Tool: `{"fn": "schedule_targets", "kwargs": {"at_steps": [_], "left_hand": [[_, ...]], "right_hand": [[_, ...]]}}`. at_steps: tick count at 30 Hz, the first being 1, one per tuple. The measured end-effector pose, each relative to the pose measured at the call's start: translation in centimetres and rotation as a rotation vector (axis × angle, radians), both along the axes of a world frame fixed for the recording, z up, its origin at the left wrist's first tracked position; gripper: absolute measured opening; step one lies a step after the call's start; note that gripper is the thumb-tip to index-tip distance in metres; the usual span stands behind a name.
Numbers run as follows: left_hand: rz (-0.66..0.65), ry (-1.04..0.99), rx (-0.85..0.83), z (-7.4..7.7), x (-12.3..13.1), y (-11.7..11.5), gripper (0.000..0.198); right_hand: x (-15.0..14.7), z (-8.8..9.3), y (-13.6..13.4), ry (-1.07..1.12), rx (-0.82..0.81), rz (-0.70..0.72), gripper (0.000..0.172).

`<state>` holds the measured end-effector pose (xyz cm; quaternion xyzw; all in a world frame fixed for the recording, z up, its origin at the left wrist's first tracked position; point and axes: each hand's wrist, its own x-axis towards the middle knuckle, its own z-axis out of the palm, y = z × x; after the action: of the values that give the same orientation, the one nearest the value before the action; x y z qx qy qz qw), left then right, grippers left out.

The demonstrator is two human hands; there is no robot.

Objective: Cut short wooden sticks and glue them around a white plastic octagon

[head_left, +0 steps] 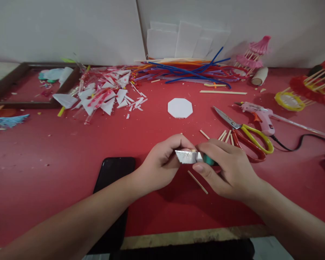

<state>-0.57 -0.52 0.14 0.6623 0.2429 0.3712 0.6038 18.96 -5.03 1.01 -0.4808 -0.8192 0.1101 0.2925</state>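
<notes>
Red tabletop [56, 180] spreads under your work. Black phone [116, 171] lies partly beneath your left forearm. Your right hand [230, 169] curls, thumb and fingers gripping. Your left hand [161, 166] curls inward; cannot tell what it pinches, fingertips hidden. Scissors [235, 125] lie just beyond right hand. Cutter knife [187, 157] sits in right grip, blade crossing before left fingers. White octagon [180, 108] lies flat beyond both hands. Thin stick [197, 182] lies loose below knife.
</notes>
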Motion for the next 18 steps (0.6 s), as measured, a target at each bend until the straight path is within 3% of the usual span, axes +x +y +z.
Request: {"fn": "schedule_targets", "kwargs": {"at_steps": [11, 18], "left_hand": [[-0.037, 0.036, -0.097, 0.72, 0.20, -0.03, 0.017], [-0.029, 0.018, -0.065, 0.67, -0.02, 0.29, 0.013]], "right_hand": [[0.02, 0.54, 0.02, 0.005, -0.002, 0.055, 0.036], [0.14, 0.53, 0.24, -0.048, 0.060, 0.016, 0.036]]}}
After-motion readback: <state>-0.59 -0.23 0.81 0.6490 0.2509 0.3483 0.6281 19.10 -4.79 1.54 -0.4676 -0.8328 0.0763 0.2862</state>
